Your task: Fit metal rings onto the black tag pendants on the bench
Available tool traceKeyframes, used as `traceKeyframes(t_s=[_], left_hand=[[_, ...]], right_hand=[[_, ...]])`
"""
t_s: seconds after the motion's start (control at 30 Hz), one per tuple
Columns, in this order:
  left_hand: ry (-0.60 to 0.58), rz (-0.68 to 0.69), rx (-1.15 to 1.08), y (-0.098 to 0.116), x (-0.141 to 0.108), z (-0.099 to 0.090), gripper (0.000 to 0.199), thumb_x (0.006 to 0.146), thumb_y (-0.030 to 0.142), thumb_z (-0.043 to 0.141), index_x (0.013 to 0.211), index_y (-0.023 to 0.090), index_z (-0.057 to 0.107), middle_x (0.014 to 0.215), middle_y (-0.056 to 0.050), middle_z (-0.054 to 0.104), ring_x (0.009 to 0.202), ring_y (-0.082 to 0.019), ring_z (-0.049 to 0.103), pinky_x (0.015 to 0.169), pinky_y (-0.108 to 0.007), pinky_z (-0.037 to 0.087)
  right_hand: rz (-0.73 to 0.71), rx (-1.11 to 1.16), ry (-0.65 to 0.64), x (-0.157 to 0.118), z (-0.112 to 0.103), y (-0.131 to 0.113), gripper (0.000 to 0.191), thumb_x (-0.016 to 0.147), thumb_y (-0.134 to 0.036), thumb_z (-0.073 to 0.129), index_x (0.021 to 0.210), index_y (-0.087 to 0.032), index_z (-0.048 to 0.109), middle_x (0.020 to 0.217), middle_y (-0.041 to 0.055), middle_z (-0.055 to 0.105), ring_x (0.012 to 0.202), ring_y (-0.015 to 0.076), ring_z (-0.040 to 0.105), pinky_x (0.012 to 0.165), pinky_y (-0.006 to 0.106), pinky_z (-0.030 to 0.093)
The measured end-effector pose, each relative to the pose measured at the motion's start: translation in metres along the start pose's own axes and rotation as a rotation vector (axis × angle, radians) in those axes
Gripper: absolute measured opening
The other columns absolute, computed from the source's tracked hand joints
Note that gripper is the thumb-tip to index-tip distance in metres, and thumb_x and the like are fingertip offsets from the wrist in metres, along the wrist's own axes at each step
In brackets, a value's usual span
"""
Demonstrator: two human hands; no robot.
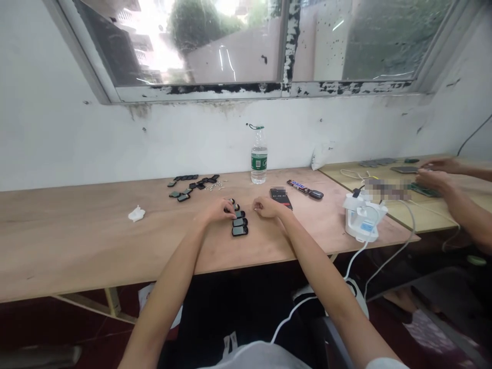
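A short column of small black rounded devices with grey faces (240, 231) lies on the wooden table in front of me. My left hand (221, 211) reaches in from the left, its fingers closed at the left ends of the farther devices. Thumb and fingertips pinch one of these, and part of the column is hidden behind them. To the right of the column, my right hand (265, 207) rests near the tabletop with curled fingers; whatever they may hold is hidden. A dark phone (281, 198) with a lit screen lies just behind that hand.
Loose black device parts (183, 197) and small light pieces (215, 186) lie farther back left, near a crumpled white tissue (136, 213). A water bottle (259, 164) stands by the wall. Rightward are a snack bar (298, 186), a white power strip (363, 218) with cables and a co-worker's hands (434, 177).
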State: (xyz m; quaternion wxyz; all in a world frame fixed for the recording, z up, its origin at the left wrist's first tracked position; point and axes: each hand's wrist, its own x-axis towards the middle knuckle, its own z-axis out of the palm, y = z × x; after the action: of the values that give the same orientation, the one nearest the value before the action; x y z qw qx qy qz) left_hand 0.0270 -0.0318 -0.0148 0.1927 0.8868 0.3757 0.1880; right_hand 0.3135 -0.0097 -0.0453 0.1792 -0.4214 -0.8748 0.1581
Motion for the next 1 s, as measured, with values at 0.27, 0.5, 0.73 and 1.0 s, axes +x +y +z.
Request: traceKeyframes(t_s=[0.27,0.5,0.73,1.0], left_hand=[[0.093,0.020,0.131,0.009,0.014,0.025,0.003,0.087,0.025,0.086,0.086,0.023,0.088,0.103,-0.009,0.085,0.101,-0.027,0.074,0.098,-0.037,0.056],[0.108,-0.013,0.194,0.005,0.020,0.034,0.007,0.091,0.025,0.082,0.086,0.022,0.087,0.093,-0.007,0.084,0.094,-0.026,0.072,0.090,-0.034,0.054],[0.120,-0.034,0.220,0.005,0.020,0.035,0.009,0.090,0.029,0.083,0.086,0.022,0.088,0.090,-0.007,0.084,0.088,-0.025,0.071,0.086,-0.034,0.054],[0.121,-0.058,0.228,0.012,0.021,0.034,0.011,0.088,0.027,0.084,0.081,0.021,0.089,0.086,-0.007,0.084,0.084,-0.025,0.070,0.086,-0.036,0.053]], right_hand=[[0.067,0.114,0.107,-0.006,-0.008,-0.010,0.026,0.078,-0.001,0.065,0.098,-0.016,0.073,0.094,0.0062,0.079,0.082,0.0182,0.068,0.072,0.024,0.048],[0.061,0.344,0.296,0.002,0.001,-0.018,0.004,0.086,-0.013,0.071,0.089,-0.015,0.072,0.091,0.0084,0.080,0.083,0.0188,0.071,0.077,0.027,0.054],[0.018,0.387,0.219,0.006,0.011,-0.020,0.005,0.089,-0.019,0.076,0.085,-0.016,0.075,0.084,0.0061,0.080,0.077,0.0174,0.071,0.073,0.026,0.054],[0.015,0.316,0.132,0.004,0.007,-0.016,0.023,0.092,-0.031,0.077,0.075,-0.017,0.074,0.079,0.0031,0.076,0.074,0.0159,0.066,0.070,0.025,0.051]])
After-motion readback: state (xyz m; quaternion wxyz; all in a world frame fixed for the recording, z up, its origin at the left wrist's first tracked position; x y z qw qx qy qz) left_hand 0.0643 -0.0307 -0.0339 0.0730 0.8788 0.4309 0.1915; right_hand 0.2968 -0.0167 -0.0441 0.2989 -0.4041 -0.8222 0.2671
